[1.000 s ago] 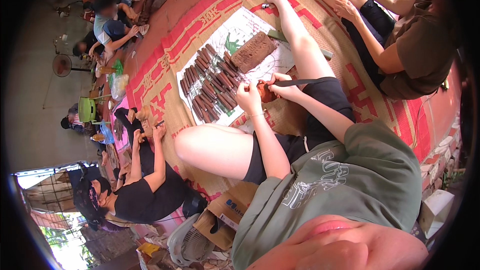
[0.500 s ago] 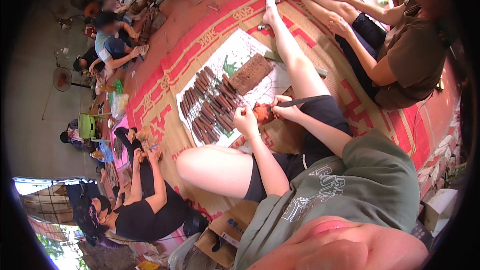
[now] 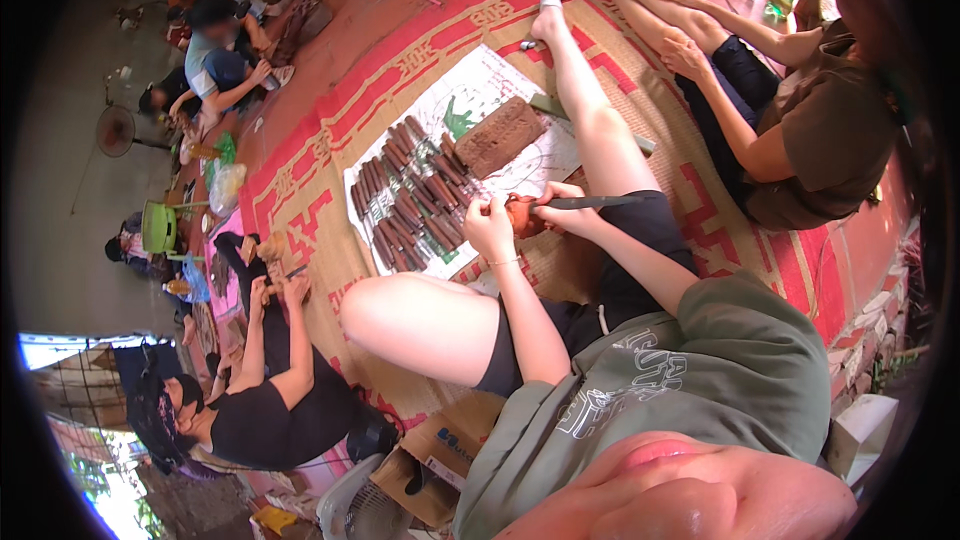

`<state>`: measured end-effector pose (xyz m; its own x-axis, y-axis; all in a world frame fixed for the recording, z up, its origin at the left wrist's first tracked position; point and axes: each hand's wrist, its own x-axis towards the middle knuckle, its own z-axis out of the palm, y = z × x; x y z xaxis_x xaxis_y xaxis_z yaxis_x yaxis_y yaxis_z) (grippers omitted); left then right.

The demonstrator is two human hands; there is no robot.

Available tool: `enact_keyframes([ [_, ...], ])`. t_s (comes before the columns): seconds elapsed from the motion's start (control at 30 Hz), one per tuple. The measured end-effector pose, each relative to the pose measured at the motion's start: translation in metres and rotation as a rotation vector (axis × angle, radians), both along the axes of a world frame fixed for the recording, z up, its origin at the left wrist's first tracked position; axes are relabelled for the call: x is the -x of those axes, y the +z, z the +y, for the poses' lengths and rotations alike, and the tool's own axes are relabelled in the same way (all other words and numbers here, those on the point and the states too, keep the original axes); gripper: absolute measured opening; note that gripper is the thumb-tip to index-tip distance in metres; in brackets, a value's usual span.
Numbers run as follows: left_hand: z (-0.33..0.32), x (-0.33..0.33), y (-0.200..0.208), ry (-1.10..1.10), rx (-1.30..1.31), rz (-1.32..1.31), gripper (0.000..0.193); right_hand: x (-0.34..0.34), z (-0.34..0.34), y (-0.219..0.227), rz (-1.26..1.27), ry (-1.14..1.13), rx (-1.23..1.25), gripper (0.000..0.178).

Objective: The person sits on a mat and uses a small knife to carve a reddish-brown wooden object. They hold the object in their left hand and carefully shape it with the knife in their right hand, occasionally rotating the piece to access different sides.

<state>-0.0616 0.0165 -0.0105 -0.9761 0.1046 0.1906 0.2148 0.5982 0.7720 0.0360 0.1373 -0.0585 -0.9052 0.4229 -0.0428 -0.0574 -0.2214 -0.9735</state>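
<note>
Hands [image 3: 490, 228] lower now (lumpy clay [image 3: 518, 215])

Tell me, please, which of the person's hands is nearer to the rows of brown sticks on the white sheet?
Left. The left hand lies just beside the brown sticks; the right hand sits farther away, across the reddish-brown piece both hands hold.

Landmark: white sheet [image 3: 470, 105] on the woven mat [image 3: 330, 240]. Rows of brown clay sticks [image 3: 410, 200] cover its left half; a brown slab [image 3: 500, 135] blocks its upper centre. Its top corner stays bare. An outstretched leg [image 3: 590, 110] closes its right edge. A bent knee [image 3: 410, 315] obstructs access below it.
</note>
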Motion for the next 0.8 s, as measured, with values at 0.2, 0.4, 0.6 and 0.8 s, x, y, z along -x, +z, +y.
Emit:
enact_keyframes([
  [0.2,0.003,0.001,0.01,0.032,-0.034,-0.015,0.021,0.005,-0.001,0.032,-0.065,0.017,-0.205,0.017],
  [0.4,0.005,0.015,0.003,0.032,-0.042,-0.026,0.021,0.005,0.012,0.01,0.066,0.03,-0.398,0.021],
  [0.6,0.008,0.017,0.0,0.004,-0.049,-0.015,0.022,0.015,0.005,0.025,0.035,0.014,-0.427,0.021],
  [0.8,0.007,0.019,-0.001,-0.043,-0.064,0.019,0.022,0.0,0.005,0.012,0.069,0.002,-0.365,0.02],
])
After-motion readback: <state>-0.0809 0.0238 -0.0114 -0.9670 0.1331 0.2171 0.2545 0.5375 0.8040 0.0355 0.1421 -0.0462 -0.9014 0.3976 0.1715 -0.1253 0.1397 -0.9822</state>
